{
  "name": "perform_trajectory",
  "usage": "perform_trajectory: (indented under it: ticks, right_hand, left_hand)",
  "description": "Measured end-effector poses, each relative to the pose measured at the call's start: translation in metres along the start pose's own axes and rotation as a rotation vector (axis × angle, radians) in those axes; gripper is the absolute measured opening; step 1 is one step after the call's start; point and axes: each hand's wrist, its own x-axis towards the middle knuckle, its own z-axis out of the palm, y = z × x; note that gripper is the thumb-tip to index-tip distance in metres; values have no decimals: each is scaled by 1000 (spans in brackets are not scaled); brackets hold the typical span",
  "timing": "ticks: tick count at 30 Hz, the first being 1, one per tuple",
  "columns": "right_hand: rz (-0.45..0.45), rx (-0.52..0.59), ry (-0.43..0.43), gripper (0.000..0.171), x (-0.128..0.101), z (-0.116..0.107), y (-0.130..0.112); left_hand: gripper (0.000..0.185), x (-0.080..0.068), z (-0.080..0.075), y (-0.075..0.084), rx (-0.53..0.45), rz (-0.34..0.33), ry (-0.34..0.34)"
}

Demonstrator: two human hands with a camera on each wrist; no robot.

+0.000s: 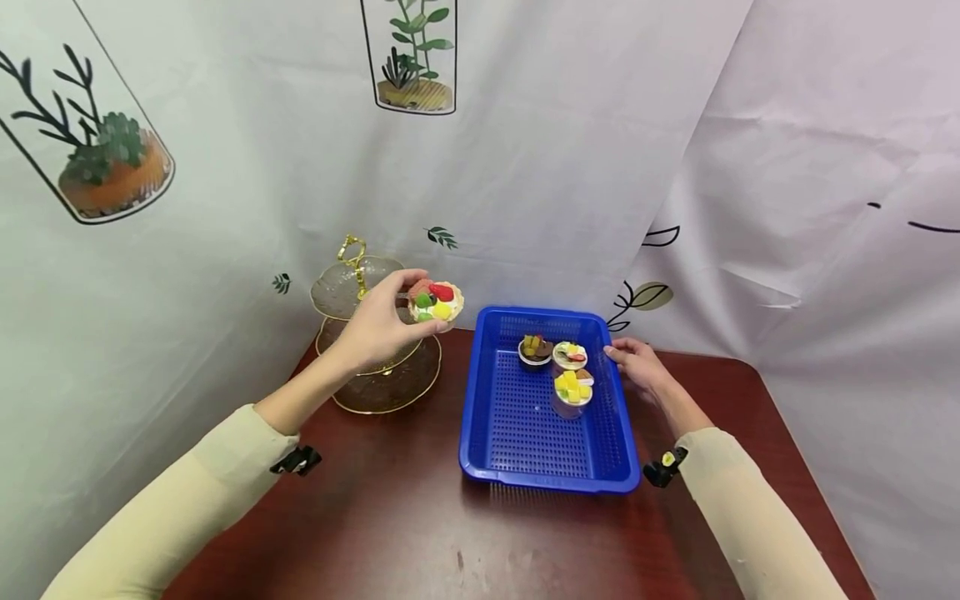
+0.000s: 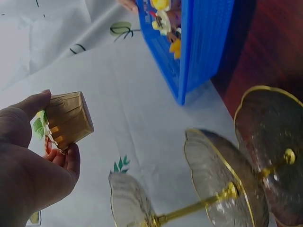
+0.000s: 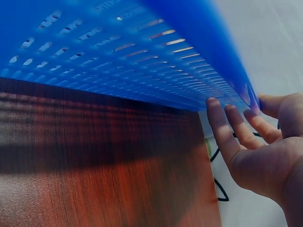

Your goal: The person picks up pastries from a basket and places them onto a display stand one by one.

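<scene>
Dark wood surface (image 1: 390,517). Blue basket (image 1: 517,425) centre-right, three small cakes (image 1: 564,367) at far end. Right hand (image 1: 637,367) flat against basket's right rim, fingers straight. Left hand (image 1: 378,325) grips fruit tart (image 1: 435,302) above tiered glass stand (image 1: 375,367), far left.

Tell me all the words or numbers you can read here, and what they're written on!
There are none to read.
The curtain has only drawings of plants and leaves, no letters.
The blue basket, the glass tiered stand, the fruit tart in the left hand and the cakes in the basket carry no label or number.
</scene>
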Motion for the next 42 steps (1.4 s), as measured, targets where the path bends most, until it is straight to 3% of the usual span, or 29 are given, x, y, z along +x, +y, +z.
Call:
perform_trajectory:
  ticks: [12, 18, 29, 42]
  right_hand:
    - [-8, -21, -6, 46, -2, -1, -1]
    - [-5, -20, -3, 46, -2, 1, -2]
    - [-15, -24, 11, 46, -4, 2, -6]
    - [-19, -44, -1, 48, -4, 0, -2]
  left_hand:
    - [82, 0, -27, -9, 104, -58, 164]
    - [84, -2, -35, -12, 95, -109, 217]
    - [83, -3, -40, -15, 97, -119, 244]
    - [83, -5, -37, -24, 141, -209, 272]
